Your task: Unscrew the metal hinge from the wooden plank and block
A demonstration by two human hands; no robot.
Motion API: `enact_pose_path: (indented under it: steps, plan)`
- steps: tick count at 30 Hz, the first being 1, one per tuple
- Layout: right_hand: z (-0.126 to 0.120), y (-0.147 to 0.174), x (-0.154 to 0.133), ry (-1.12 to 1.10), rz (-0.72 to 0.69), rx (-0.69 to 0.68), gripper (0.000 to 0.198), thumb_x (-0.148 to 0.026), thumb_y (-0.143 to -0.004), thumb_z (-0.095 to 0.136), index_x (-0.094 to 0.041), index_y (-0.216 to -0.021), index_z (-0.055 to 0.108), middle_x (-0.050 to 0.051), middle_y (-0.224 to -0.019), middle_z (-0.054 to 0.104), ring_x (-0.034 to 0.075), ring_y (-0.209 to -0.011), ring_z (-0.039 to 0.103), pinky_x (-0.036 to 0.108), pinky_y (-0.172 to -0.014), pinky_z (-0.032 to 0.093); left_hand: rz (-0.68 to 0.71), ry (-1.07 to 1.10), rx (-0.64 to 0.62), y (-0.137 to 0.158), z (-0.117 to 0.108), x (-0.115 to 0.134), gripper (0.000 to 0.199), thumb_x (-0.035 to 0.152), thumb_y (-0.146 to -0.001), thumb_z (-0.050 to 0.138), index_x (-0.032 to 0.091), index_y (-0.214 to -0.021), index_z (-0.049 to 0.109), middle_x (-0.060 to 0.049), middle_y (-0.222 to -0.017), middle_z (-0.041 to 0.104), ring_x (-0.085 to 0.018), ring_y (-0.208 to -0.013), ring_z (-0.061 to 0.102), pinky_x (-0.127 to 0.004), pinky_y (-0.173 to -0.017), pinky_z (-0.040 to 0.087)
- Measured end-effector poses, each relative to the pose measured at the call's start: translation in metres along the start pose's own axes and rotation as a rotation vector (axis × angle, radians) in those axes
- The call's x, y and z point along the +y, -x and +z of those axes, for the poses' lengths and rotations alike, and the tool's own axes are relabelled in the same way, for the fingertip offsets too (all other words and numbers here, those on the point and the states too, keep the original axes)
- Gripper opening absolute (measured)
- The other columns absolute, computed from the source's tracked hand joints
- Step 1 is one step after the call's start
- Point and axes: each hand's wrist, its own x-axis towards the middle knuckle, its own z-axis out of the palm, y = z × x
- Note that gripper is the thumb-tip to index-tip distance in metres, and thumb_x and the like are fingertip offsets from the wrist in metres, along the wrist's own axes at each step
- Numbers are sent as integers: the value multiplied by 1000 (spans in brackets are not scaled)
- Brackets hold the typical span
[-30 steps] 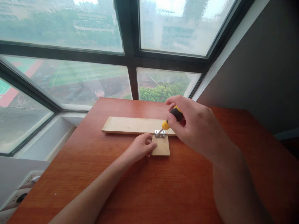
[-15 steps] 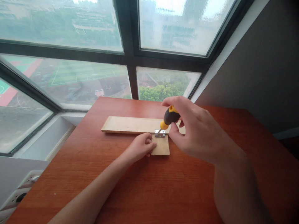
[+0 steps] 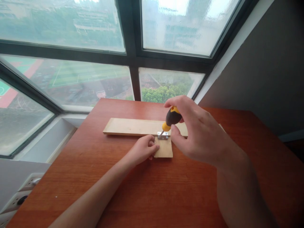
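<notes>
My right hand (image 3: 194, 129) is closed around a stubby screwdriver (image 3: 173, 116) with a black and yellow handle. Its shaft slants down to the left, and the tip meets a small metal hinge (image 3: 162, 134). The hinge lies across the joint between a long pale wooden board (image 3: 133, 126) and a small wooden piece (image 3: 164, 150) in front of it. Screw heads show on the hinge. With thumb on top, my left hand (image 3: 143, 147) grips the left edge of the small piece; its other fingers are curled and partly hidden. My right hand covers part of the long board.
Everything lies on a reddish-brown wooden table (image 3: 133, 196). Dark-framed windows (image 3: 133, 58) rise behind its far edge, and a grey wall (image 3: 266, 76) stands at the right. White power sockets (image 3: 22, 199) are on the lower left, beside the table.
My right hand and the screwdriver have shifted very slightly left and tilted a little. My left hand and the wooden pieces look almost unmoved.
</notes>
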Motion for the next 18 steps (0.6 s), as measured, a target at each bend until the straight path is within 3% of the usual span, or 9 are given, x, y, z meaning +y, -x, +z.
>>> enact_pose_path:
  steps: [3,6,14,18]
  plan:
    - [2,-2,1,112,66,66,24,-34,-86,56,-20,-106,54,2,-89,61,15,-67,53,28,-59,39,-7,-7,5,0,0,0,23,33,-78,62,16,-88,50,4,-59,55,-11,-46,54,-20,-39,44]
    - [4,-6,4,173,105,115,17,-36,-89,55,-20,-94,55,-1,-74,58,13,-58,50,27,-57,35,-30,12,-6,1,-1,1,26,35,-78,64,16,-89,50,3,-60,57,-11,-47,56,-20,-40,44]
    - [4,-6,5,158,83,136,14,-25,-87,53,-19,-99,56,2,-89,61,13,-66,53,29,-62,38,-155,208,-97,6,-7,8,37,39,-74,73,14,-89,50,3,-61,59,-12,-57,64,-19,-52,47]
    - [1,-3,4,117,67,69,29,-16,-79,53,-19,-108,53,4,-103,60,15,-74,55,28,-61,41,-173,161,-145,6,-4,9,32,38,-76,70,14,-86,50,-2,-65,65,-16,-61,69,-18,-50,47]
